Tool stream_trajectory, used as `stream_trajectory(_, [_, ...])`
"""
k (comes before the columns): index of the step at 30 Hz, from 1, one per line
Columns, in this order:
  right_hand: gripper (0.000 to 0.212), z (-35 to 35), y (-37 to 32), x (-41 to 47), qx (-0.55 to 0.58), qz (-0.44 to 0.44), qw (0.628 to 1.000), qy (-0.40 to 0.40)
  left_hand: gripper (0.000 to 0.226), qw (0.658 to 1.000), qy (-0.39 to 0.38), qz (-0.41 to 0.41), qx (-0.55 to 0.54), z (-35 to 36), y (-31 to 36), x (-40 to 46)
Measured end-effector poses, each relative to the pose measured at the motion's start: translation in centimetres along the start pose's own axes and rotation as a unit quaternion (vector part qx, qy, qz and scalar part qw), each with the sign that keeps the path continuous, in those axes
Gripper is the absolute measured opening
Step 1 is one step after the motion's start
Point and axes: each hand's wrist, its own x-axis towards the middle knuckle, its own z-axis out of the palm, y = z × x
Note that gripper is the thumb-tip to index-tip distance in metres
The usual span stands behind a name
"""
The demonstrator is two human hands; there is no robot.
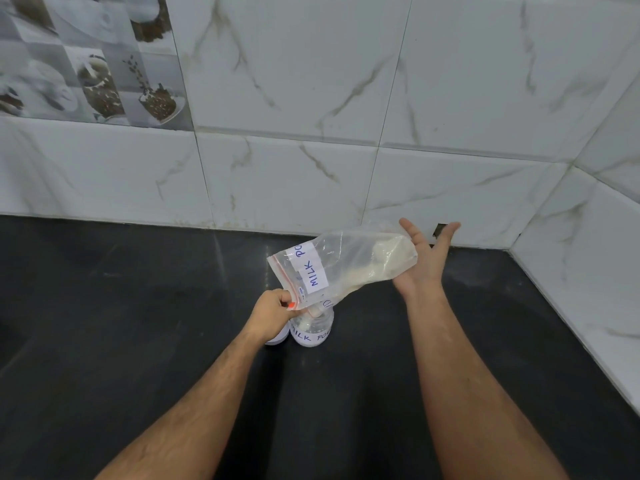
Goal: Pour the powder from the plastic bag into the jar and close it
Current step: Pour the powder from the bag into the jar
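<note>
A clear zip bag [349,265] with a "MILK PO…" label and a red zip strip holds pale powder. It is tilted, mouth down, over the jar [313,329]. My left hand [273,311] pinches the bag's lower mouth corner just above the jar. My right hand [424,261] is flat with straight fingers under the raised bottom end of the bag. The clear jar stands on the black counter, carries a white "MILK PO…" label and has some powder inside. A white round object [278,337], possibly the lid, lies beside the jar, half hidden by my left wrist.
The black counter [138,323] stretches wide to the left and toward me. White marble-pattern wall tiles [311,168] close it off at the back and on the right, forming a corner at the far right.
</note>
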Motion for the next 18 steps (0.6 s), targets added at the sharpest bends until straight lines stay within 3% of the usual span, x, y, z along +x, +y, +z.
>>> stream_trajectory(5, [0.113, -1.0, 1.9, -1.3, -0.021, -0.054, 0.998, -0.015, 0.012, 0.999, 0.017, -0.015, -0.029, 0.1, -0.5, 0.0])
stream_trajectory(8, [0.145, -1.1, 2.7, -1.8, -0.099, -0.071, 0.992, -0.029, 0.016, 0.998, 0.012, -0.016, -0.054, 0.2, -0.4, 0.0])
stream_trajectory(10, [0.151, -1.3, 2.9, -2.0, -0.134, -0.086, 0.986, -0.051, 0.018, 0.998, 0.014, -0.018, -0.060, 0.3, -0.4, 0.0])
stream_trajectory(12, [0.131, -1.4, 2.9, -2.0, -0.171, -0.109, 0.978, -0.057, 0.018, 0.998, 0.017, -0.020, -0.061, 0.3, -0.4, 0.0])
stream_trajectory(16, [0.048, -1.9, 2.6, -1.2, -0.219, -0.153, 0.963, -0.029, 0.018, 0.998, 0.015, -0.018, -0.066, 0.3, -0.5, -0.2])
stream_trajectory(18, [0.033, -1.8, 2.4, -0.9, -0.228, -0.170, 0.959, -0.003, 0.018, 0.997, 0.016, -0.018, -0.068, 0.3, -0.4, -0.2])
